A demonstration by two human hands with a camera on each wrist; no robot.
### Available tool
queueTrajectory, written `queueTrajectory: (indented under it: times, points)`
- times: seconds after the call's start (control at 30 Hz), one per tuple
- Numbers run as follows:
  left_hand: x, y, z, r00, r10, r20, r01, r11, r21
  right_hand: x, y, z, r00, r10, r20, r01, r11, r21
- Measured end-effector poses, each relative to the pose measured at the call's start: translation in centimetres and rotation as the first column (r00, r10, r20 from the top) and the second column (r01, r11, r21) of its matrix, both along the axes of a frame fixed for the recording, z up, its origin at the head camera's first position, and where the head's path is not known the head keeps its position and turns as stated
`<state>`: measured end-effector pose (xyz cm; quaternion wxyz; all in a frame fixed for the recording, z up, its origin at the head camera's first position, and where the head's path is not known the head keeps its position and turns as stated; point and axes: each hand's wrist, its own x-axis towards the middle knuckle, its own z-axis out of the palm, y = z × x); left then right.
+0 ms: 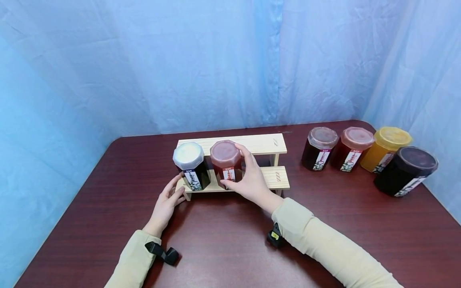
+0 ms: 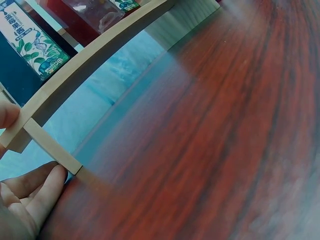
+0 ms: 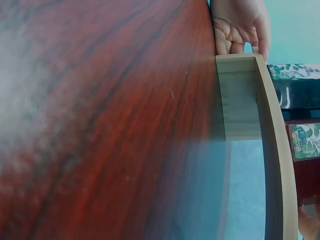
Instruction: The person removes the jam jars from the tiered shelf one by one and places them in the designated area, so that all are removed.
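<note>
A two-step wooden shelf (image 1: pixel 230 149) stands on the table. On its lower step, a dark jar with a white lid (image 1: pixel 192 166) sits at the left end. Beside it stands a red jar with a pinkish lid (image 1: pixel 225 164), which my right hand (image 1: pixel 248 178) holds, thumb at the front and fingers round its right side. My left hand (image 1: pixel 167 202) grips the left end of the lower step. In the left wrist view the thumb lies at the step's edge, while other fingers (image 2: pixel 52 187) touch the shelf's leg (image 2: pixel 52 146).
At the table's right stand a dark jar with a purple label (image 1: pixel 320 149), another red jar (image 1: pixel 351 150), a yellow jar (image 1: pixel 387 149) and a black jar (image 1: pixel 405 172). Blue curtains (image 1: pixel 216 68) hang behind the dark red table (image 1: pixel 230 232).
</note>
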<state>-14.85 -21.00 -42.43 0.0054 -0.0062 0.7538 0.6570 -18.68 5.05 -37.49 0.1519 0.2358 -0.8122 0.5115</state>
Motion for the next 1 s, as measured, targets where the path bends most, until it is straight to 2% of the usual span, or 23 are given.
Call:
queueTrajectory:
  times: [0.47, 0.83, 1.0]
  points:
    - [0.09, 0.1, 0.27, 1.0, 0.004, 0.016, -0.004, 1.0, -0.018, -0.03, -0.37, 0.0, 1.0, -0.004, -0.011, 0.003, 0.999, -0.045]
    - [0.05, 0.03, 0.01, 1.0, 0.01, 0.016, -0.01, 1.0, 0.002, 0.14, -0.58, -0.38, 0.999, -0.047, -0.004, 0.047, 0.994, -0.099]
    - [-0.08, 0.04, -0.01, 1.0, 0.006, 0.012, -0.006, 1.0, 0.002, 0.17, -0.42, -0.48, 1.0, -0.031, -0.004, 0.03, 0.99, -0.136]
